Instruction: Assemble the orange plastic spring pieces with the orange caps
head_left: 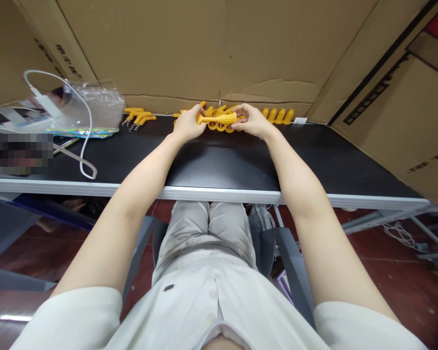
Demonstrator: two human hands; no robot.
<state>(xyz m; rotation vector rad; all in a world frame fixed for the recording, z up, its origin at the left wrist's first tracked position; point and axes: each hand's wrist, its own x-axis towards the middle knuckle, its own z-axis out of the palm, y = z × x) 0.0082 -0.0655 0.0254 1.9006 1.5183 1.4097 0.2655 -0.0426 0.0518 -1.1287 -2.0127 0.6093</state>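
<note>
Near the back of the black table, my left hand (190,123) is closed on the left end of a yellow plastic corkscrew piece (221,118). It has a narrow shaft and a wider ribbed section, and lies level between my hands. The fingers of my right hand (254,120) close around its right end. Just behind and below it, a group of yellow corkscrew parts (220,127) with round open ends is partly hidden by my hands. Off to the left lie several yellow handles with metal spirals (138,117). Yellow tapered sleeves (279,116) stand in a row beyond my right hand.
Clear plastic bags (95,104) and a white cable (89,116) occupy the table's left side. Cardboard walls (219,53) rise behind and at the right. A small white piece (300,120) lies by the sleeves. A metal edge (219,195) borders the table's front.
</note>
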